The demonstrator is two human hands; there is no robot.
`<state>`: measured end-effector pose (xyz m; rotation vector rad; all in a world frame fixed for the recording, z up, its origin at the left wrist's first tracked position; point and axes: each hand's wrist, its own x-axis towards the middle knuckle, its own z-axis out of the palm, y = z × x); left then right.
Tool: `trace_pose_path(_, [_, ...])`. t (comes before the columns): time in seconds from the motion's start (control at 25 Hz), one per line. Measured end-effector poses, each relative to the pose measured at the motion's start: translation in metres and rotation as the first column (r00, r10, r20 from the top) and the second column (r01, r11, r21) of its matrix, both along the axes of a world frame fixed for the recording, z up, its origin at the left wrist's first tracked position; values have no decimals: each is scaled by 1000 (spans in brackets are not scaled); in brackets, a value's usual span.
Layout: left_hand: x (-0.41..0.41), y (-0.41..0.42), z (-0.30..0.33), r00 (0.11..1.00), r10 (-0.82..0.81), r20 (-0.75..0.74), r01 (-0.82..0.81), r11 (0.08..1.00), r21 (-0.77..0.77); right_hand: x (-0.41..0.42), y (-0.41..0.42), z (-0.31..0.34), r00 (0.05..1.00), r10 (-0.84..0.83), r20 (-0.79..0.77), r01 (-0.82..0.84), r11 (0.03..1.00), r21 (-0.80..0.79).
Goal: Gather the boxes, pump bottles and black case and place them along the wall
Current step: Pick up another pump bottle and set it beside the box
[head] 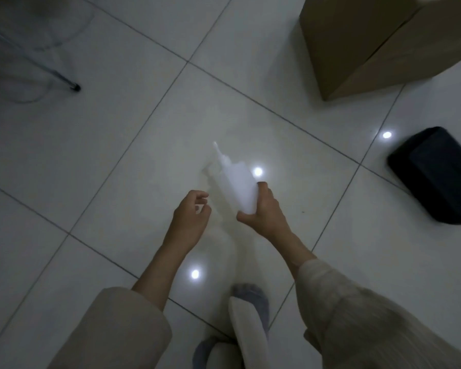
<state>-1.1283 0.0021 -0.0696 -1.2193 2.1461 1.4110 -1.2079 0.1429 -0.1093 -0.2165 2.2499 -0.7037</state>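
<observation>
At the far left, near the top, a clear chair [35, 35] stands on the tiled floor [117, 134], one thin metal leg ending in a black foot [76, 87]. Its seat is see-through and blurred, so little more can be told of it.

Moving right, the left hand [190, 217] hangs over the floor with a beige sleeve [123, 328] pushed up the forearm. Its fingers [201, 195] are loosely curled with thumb and fingertips a little apart, and they hold nothing. Just beside it, the right hand [261, 211] grips a white pump bottle [237, 182] round its lower end; the fingers are wrapped round the body and the thumb lies up along its right side. The bottle is held off the floor, tilted, its nozzle pointing up and to the left. It is bright and blurred, so no label can be read.

Below the hands, a foot in a grey sock [253, 299] shows on the floor, with pale trousers [248, 336] over it. Three small bright light spots are mirrored in the tiles around the hands.

Further right, at the top, a large brown cardboard box [362, 38] stands on the floor, partly cut off by the picture's edge. Below it and well apart from the hands, at the right edge, a black case [434, 174] lies on the floor
</observation>
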Motion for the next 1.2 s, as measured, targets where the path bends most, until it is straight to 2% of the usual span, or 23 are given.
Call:
trace_pose_path(0.12, [-10,0,69,997,26,-73,-23,999,43,-9,-5,83,999,-37,-16,34,984,-174])
trace_pose_path(0.2, [-19,0,127,983,52,-174,-34,994,104,-16,-4,154,999,-34,-16,29,967,-254])
trace_pose_path(0.4, [-34,9,296,896,-7,-445,109,973,205,-14,23,339,1000,18,-19,-23,929,-369])
trace_pose_path(0.56, [-34,51,452,770,-156,-618,321,933,164,16,81,492,996,-65,-63,33,909,-416])
trace_pose_path(0.68, [-19,103,554,650,-317,-690,512,855,89,57,144,590,982,-168,-92,111,892,-438])
trace_pose_path(0.8, [2,168,621,541,-413,-732,631,775,28,100,207,655,948,-291,-131,205,869,-450])
trace_pose_path(0.92, [40,251,667,396,-507,-766,759,650,-38,164,287,706,867,-461,-189,337,822,-460])
trace_pose_path(1.04, [89,333,688,232,-578,-782,862,494,-110,242,362,739,735,-632,-246,459,731,-505])
trace_pose_path(1.2, [187,440,698,34,-616,-787,954,255,-158,384,448,772,476,-811,-341,604,583,-544])
